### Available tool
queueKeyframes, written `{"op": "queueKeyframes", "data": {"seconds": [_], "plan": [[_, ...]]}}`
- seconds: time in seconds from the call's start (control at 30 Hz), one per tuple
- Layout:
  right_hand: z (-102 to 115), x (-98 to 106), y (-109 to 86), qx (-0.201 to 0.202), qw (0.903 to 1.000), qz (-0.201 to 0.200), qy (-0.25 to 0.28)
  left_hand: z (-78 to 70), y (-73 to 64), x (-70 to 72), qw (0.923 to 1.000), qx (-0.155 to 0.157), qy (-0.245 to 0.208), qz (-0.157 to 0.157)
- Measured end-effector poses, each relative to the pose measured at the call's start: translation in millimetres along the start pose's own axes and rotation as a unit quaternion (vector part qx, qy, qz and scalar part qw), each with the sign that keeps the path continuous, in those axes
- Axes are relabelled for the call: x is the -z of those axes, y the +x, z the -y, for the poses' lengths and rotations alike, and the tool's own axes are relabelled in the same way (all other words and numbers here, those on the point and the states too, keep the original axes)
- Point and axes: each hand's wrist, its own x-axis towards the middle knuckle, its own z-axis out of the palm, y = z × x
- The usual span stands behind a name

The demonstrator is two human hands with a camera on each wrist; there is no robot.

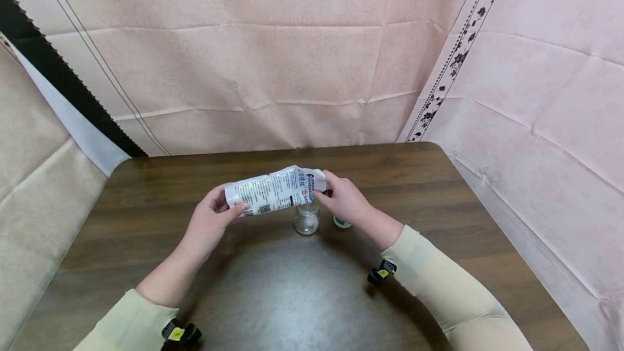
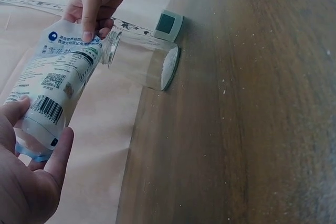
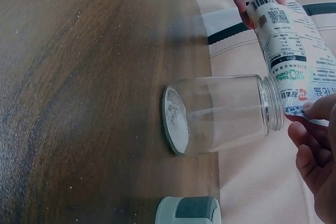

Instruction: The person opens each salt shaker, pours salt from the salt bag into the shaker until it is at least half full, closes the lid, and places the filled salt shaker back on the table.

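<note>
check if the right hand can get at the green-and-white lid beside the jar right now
Probably yes: the lid stands near the right hand, nothing visibly between, though its fingers, pinching the bag, would likely need freeing first.

Jar: clear, smooth glass. Packet: creased plastic film. Tabletop: glossy wood. Cap: smooth, probably plastic.

Printed bag — above upright jar

Holding both arms out toward table's far edge, pinching with left hand and right hand alike.
</note>
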Motion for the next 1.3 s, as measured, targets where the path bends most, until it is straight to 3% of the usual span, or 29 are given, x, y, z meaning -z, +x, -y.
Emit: {"op": "queueKeyframes", "data": {"seconds": [0.4, 1.0, 1.3], "plan": [[-1, -1, -0.2, 0.004, 1.0, -0.007, 0.005, -7.2, -1.6, 0.3, 0.9997, -0.019, 0.016, -0.007], [-5, -3, 0.2, 0.015, 0.9998, -0.012, 0.009, -12.5, -3.8, 2.9, 0.9996, -0.02, 0.018, -0.009], [-4, -3, -0.2, 0.013, 0.9998, -0.01, 0.012, -14.8, -4.2, 4.4, 0.9987, -0.016, 0.048, -0.009]]}}
